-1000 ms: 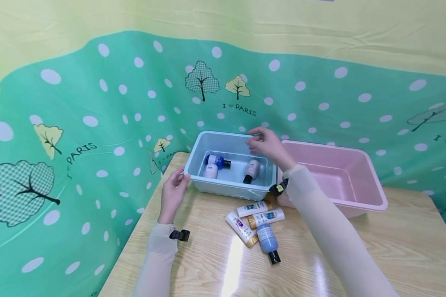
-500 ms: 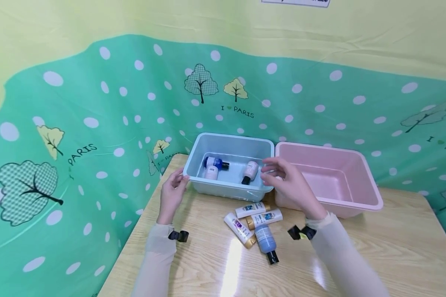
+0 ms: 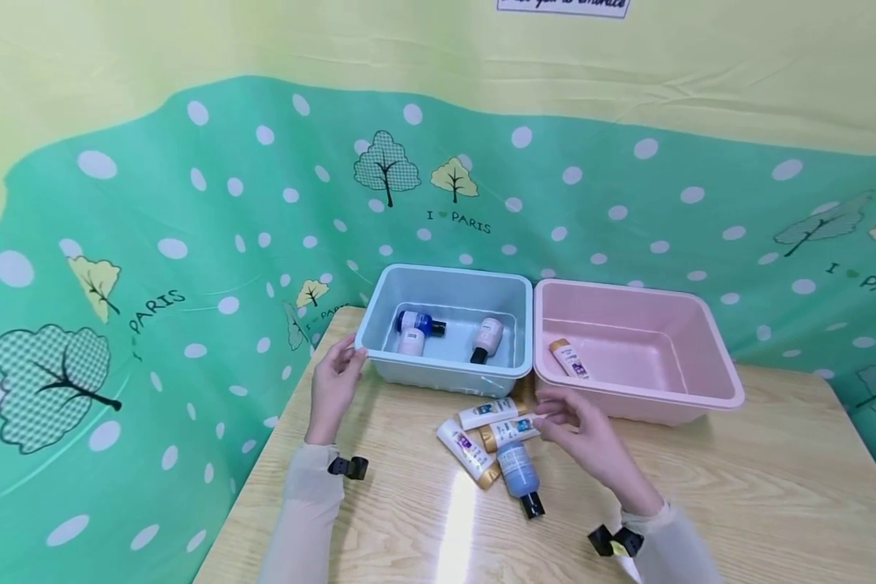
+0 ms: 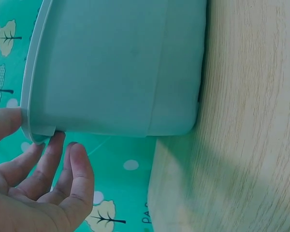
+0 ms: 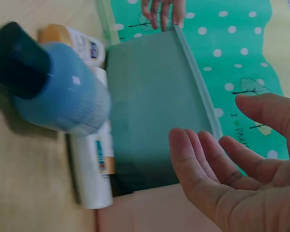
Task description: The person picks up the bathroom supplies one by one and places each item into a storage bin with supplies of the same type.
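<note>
My left hand (image 3: 334,381) pinches the front left corner of the light blue bin's rim (image 3: 438,358), thumb against the rim's edge and fingertips under it. That bin holds a dark blue bottle (image 3: 414,322) and two pale pink ones, a bottle (image 3: 411,341) and another bottle (image 3: 488,334) with a black cap. My right hand (image 3: 591,442) holds nothing; its fingers are loosely bent beside a white tube (image 3: 511,431) with a gold cap. Around it on the table lie another tube (image 3: 487,412), a third tube (image 3: 469,450) and a light blue bottle (image 3: 518,470) with a black cap.
A pink bin (image 3: 631,395) stands directly right of the blue one, with one white gold-capped tube (image 3: 568,358) inside. Both bins are at the back of the wooden table (image 3: 774,487), near a green patterned curtain (image 3: 263,268).
My right hand has moved from over the blue bin, down past the pink bin's front left corner, to the loose tubes. The tube inside the pink bin now shows. My left hand stays at the rim.
</note>
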Action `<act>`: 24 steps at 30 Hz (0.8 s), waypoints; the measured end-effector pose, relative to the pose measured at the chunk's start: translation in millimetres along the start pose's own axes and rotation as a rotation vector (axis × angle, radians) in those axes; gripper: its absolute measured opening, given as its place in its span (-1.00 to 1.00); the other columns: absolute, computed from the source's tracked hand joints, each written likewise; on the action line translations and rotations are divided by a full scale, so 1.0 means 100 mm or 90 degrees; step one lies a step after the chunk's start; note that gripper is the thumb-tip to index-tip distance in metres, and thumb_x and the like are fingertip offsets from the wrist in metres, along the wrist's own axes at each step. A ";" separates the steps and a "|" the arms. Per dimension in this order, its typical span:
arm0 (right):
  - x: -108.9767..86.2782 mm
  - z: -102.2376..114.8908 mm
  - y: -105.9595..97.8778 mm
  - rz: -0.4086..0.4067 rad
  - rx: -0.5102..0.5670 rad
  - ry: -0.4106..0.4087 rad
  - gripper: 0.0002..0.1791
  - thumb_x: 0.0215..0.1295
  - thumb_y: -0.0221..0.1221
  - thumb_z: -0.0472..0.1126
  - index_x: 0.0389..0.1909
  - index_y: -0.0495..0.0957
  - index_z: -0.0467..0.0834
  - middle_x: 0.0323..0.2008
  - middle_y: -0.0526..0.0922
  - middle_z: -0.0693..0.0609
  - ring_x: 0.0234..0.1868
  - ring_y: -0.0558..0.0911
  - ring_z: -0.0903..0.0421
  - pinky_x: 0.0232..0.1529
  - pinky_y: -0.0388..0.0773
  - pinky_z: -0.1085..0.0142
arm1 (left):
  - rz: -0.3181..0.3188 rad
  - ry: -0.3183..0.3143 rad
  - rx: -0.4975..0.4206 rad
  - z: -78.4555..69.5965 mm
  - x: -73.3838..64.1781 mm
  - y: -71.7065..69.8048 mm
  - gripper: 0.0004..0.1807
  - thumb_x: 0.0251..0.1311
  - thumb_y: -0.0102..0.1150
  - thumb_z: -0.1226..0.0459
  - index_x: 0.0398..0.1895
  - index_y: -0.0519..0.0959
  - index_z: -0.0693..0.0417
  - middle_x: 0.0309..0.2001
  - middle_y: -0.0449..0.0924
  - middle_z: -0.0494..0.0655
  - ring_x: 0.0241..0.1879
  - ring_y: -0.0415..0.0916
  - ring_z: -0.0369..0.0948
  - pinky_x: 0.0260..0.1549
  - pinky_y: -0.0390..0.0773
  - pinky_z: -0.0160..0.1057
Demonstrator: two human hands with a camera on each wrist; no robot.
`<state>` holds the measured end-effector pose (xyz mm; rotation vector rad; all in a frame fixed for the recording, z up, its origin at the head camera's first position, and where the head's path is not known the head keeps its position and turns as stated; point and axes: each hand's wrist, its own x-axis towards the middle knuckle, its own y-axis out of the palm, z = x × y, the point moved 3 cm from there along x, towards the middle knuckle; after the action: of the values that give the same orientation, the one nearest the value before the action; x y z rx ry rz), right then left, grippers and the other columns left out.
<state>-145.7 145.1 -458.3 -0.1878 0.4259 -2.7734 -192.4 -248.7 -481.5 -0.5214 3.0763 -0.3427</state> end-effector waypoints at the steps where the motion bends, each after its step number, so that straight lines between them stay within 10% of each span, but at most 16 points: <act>1: -0.03 -0.06 0.03 0.000 0.007 0.014 -0.51 0.28 0.31 -0.37 0.21 0.45 -0.33 -0.05 0.63 -0.22 -0.08 0.65 -0.11 -0.11 0.68 0.27 | 0.001 0.000 -0.002 0.00 0.00 0.00 -0.48 0.42 0.18 0.09 0.38 0.44 0.06 0.14 0.59 0.13 0.03 0.54 -0.07 -0.19 0.63 -0.38; 24: -0.18 -0.72 0.49 -0.026 -0.107 0.209 -0.49 0.10 0.50 -0.11 0.05 0.57 -0.12 -0.14 0.62 0.00 -0.20 0.65 0.11 -0.16 0.67 0.21 | -0.003 -0.004 -0.004 0.03 0.01 0.00 -0.46 0.41 0.19 0.05 0.38 0.44 0.03 0.13 0.59 0.09 0.06 0.55 -0.08 -0.17 0.65 -0.34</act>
<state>-127.1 126.8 -543.5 0.2267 0.7441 -2.8126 -193.1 -249.1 -484.1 -0.5283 3.0713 -0.3299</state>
